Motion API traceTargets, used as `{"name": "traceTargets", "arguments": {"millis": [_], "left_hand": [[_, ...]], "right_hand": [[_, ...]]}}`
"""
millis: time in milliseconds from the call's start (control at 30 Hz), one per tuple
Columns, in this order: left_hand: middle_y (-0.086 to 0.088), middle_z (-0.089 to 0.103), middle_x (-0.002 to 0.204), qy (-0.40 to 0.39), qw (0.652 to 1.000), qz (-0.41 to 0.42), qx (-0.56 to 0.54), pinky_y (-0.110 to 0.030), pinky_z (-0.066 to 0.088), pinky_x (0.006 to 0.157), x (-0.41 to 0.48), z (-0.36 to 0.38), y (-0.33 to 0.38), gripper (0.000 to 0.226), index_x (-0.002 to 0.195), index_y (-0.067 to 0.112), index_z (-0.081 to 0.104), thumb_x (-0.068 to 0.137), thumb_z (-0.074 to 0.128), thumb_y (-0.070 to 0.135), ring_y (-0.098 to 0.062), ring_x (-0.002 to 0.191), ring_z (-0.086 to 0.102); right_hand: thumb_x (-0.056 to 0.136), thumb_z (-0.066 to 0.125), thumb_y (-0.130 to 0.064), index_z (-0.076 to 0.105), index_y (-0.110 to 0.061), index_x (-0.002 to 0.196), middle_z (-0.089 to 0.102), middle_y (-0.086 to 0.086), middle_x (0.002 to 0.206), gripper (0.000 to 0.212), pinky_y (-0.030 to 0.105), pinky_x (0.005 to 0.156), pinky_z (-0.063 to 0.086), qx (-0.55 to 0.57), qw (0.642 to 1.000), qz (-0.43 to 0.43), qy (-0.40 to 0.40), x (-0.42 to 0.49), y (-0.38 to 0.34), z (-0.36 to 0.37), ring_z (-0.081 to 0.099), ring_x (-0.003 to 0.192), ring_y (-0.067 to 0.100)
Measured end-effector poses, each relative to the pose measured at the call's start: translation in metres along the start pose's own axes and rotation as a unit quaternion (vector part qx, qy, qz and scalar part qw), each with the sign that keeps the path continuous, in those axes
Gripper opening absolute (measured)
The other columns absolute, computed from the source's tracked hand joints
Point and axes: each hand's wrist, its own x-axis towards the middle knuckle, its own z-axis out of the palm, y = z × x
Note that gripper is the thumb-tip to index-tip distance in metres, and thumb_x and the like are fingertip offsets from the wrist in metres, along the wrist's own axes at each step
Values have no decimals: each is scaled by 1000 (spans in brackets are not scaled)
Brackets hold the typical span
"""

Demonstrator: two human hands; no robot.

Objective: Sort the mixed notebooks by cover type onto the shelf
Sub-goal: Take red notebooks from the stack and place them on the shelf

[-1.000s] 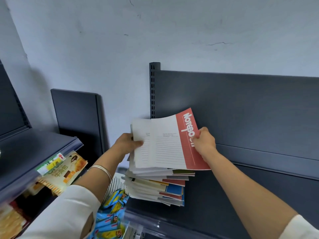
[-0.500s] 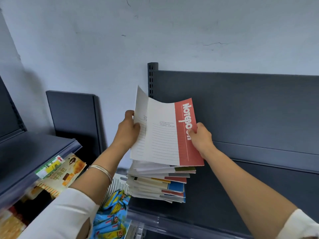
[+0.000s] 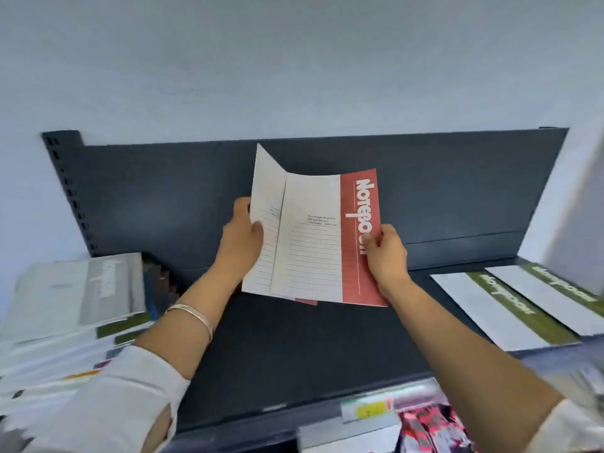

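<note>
A red notebook (image 3: 313,256) was held over the middle of the shelf (image 3: 294,354). Its left edge was gripped by the curled fingers of the left hand (image 3: 242,237), its red strip pinched by the right hand (image 3: 387,253). A mixed stack (image 3: 75,299) was noted at left, green notebooks (image 3: 510,308) at right.

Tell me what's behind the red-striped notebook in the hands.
A second notebook: its white lined edge shows left of the red-striped notebook, and a red corner shows below. The rest is covered.
</note>
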Motion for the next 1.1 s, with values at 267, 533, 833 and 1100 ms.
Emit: {"name": "traceTargets", "arguments": {"millis": [267, 533, 833, 1100], "left_hand": [[0, 51, 112, -110, 989, -20, -101, -25, 41, 62, -22, 209, 81, 37, 134, 17, 32, 98, 32, 7, -16, 92, 51], [-4, 51, 112, -179, 972, -61, -142, -27, 41, 60, -8, 357, 117, 35, 129, 16, 33, 96, 30, 4, -17, 87, 51], [-9, 39, 145, -231, 960, -130, -88, -38, 39, 101, 32, 481, 93, 66, 150, 25, 18, 92, 29, -4, -30, 126, 43], [-13, 51, 133, -227, 948, -212, -63, -38, 45, 99, 32, 510, 56, 44, 131, 8, 51, 89, 45, -5, -30, 117, 52]], "right_hand": [[98, 47, -22, 50, -7, 112, 62, 8, 107, 20, 43, 88, 48, -40, 983, 102, 148, 48, 112, -211, 60, 99, 30], [99, 45, -17, 50, -5, 119, 61, 14, 119, 24, 41, 90, 45, -41, 953, 174, 244, 90, 192, -305, 58, 106, 34], [99, 43, -20, 49, -7, 121, 63, 15, 114, 26, 47, 91, 50, -101, 954, 183, 213, 160, 245, -333, 62, 101, 35], [98, 45, -17, 51, -3, 122, 62, 17, 119, 29, 39, 89, 46, -130, 963, 190, 141, 202, 290, -333, 58, 107, 37]]}}
